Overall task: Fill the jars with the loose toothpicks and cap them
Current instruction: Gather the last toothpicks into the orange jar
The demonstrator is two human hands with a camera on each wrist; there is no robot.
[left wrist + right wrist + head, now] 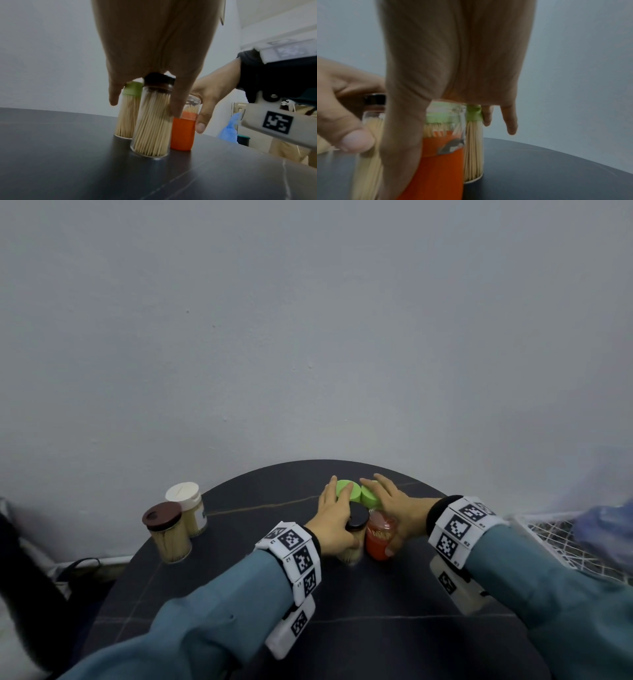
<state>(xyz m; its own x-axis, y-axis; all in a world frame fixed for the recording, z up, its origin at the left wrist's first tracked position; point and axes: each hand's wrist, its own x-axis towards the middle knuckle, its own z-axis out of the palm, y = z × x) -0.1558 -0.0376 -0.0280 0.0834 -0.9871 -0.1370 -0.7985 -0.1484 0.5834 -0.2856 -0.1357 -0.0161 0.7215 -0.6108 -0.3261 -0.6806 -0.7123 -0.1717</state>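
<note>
At the far left of the dark round worktop (pixel 239 594) stand two capped clear jars of toothpicks, touching: a brown-lidded jar (pixel 168 534) and, behind it, a white-lidded jar (pixel 190 510). Both are well apart from the hands.

Toward the middle, four more jars stand upright in a tight cluster. The left hand (pixel 334 523) lies over the black-lidded clear jar (pixel 152 116), thumb down one side and fingers (pixel 114 94) reaching past it onto the left green-lidded jar (pixel 346 489); the fingers are fairly straight and spread, so this reads as herding rather than a firm clasp.

Just right of it, the right hand (pixel 395 508) spreads over the orange jar with a clear cap (pixel 184 128), thumb low on its side, fingers stretched over the right green-lidded jar (pixel 371 497).

No loose toothpicks show, and every jar looks capped. The cluster sits directly under and between both palms, long axes vertical, each hand equally near, so any coming move is likely an inward squeeze or a slide.
</note>
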